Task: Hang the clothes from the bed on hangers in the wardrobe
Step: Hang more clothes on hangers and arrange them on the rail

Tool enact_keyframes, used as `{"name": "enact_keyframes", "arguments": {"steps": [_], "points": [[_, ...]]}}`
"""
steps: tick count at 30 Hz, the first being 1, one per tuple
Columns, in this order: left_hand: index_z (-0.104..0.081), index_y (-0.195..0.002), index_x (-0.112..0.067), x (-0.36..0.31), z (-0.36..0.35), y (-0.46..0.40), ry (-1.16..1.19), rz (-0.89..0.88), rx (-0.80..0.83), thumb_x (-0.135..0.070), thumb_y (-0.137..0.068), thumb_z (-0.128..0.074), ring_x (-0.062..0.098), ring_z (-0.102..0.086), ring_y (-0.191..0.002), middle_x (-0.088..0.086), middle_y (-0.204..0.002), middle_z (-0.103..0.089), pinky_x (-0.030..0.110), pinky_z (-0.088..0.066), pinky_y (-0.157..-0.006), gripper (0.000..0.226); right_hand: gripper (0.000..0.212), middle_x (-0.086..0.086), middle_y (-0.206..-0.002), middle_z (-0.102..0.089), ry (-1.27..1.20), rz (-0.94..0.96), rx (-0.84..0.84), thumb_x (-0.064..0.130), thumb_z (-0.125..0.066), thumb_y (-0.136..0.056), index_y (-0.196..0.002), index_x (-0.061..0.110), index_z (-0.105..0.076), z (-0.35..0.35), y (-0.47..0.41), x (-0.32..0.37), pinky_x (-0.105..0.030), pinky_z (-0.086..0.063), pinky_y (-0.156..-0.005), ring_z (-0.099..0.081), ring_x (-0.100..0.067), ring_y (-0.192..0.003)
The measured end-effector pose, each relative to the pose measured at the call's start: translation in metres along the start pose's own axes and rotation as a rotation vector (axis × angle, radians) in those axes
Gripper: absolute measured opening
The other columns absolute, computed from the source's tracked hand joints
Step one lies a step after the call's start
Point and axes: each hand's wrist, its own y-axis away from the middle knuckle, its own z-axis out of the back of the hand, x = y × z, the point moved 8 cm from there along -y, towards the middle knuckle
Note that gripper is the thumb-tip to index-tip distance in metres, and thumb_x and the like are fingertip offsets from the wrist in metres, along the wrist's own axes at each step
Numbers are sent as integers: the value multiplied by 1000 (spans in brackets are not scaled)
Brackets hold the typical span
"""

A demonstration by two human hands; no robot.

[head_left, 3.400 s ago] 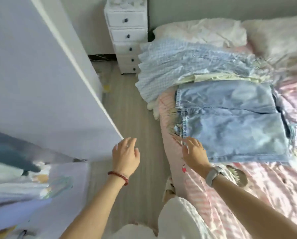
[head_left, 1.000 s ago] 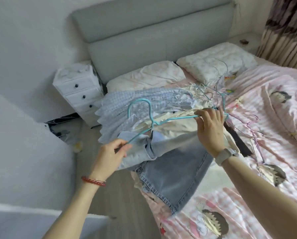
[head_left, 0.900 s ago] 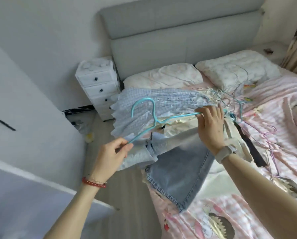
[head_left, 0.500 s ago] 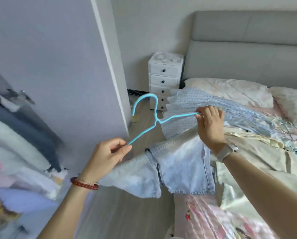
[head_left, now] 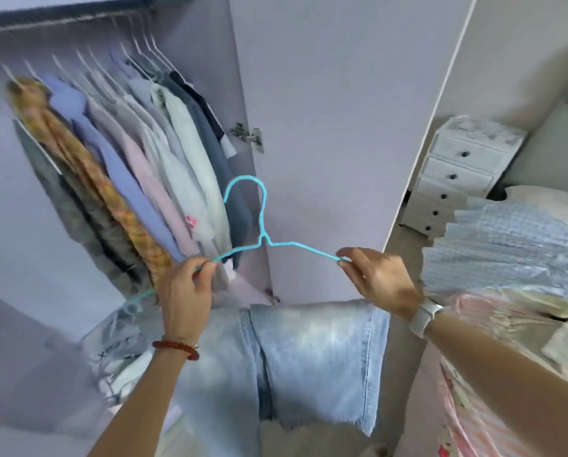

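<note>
Holding one thin turquoise wire hanger (head_left: 262, 225) level before the open wardrobe (head_left: 325, 110), jeans (head_left: 302, 364) draped beneath.
Left hand (head_left: 185, 291) grips one shoulder; right hand (head_left: 380, 278) pinches the other. Two faded, frayed-hem denim legs hang. Blue checked garment (head_left: 507, 245) lies on the bed (head_left: 467, 413), right.

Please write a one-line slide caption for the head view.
Both hands, left and right, hold a blue hanger carrying jeans before the open wardrobe.
</note>
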Motion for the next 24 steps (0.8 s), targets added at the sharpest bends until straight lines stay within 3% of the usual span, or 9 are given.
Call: {"name": "enact_keyframes", "arguments": {"steps": [4, 7, 9, 12, 15, 19, 24], "points": [[-66, -85, 2, 50, 49, -6, -212, 54, -168, -6, -85, -60, 41, -59, -83, 21, -85, -67, 47, -37, -87, 10, 31, 3, -52, -62, -64, 258, 125, 26, -41, -86, -89, 9, -67, -34, -32, 72, -18, -33, -34, -54, -23, -39], [-65, -99, -3, 92, 87, -18, -283, 171, -213, -11, -91, -54, 35, -54, -107, 16, -106, -64, 49, -16, -108, 15, 33, -2, -46, -57, -198, 352, 168, 25, -39, -87, -88, 5, -65, -52, -58, 125, -21, -36, -34, -50, -29, -37], [-63, -107, -7, 113, 117, -32, -327, 212, -254, -16, -94, -50, 32, -49, -116, 13, -116, -61, 46, -11, -110, 21, 35, -5, -50, -60, -298, 353, 159, 27, -38, -88, -92, 5, -64, -61, -82, 157, -27, -41, -39, -51, -32, -41], [-51, -125, -8, 132, 166, -52, -306, 316, -370, -21, -97, -42, 32, -42, -123, 13, -129, -52, 45, -18, -109, 32, 30, -14, -65, -66, -410, 382, 153, 27, -42, -89, -98, 7, -62, -78, -121, 208, -36, -46, -52, -59, -38, -56], [-44, -131, -4, 131, 203, -62, -305, 292, -493, -16, -95, -45, 34, -39, -125, 18, -132, -45, 43, -27, -103, 38, 31, -16, -73, -68, -498, 390, 142, 27, -42, -90, -98, 5, -63, -97, -157, 247, -36, -42, -58, -61, -38, -66], [-43, -132, -5, 129, 232, -78, -416, 254, -540, -13, -92, -49, 35, -36, -125, 19, -136, -40, 46, -26, -104, 41, 21, -15, -75, -66, -633, 279, 189, 21, -48, -93, -93, 6, -62, -136, -209, 278, -36, -42, -62, -60, -37, -75], [-41, -135, -5, 114, 259, -133, -608, 152, -585, -8, -85, -53, 42, -23, -134, 22, -145, -28, 53, -25, -104, 52, 20, -11, -64, -61, -835, 140, 207, 16, -47, -93, -83, 6, -61, -169, -282, 317, -29, -33, -56, -56, -29, -67]]}}
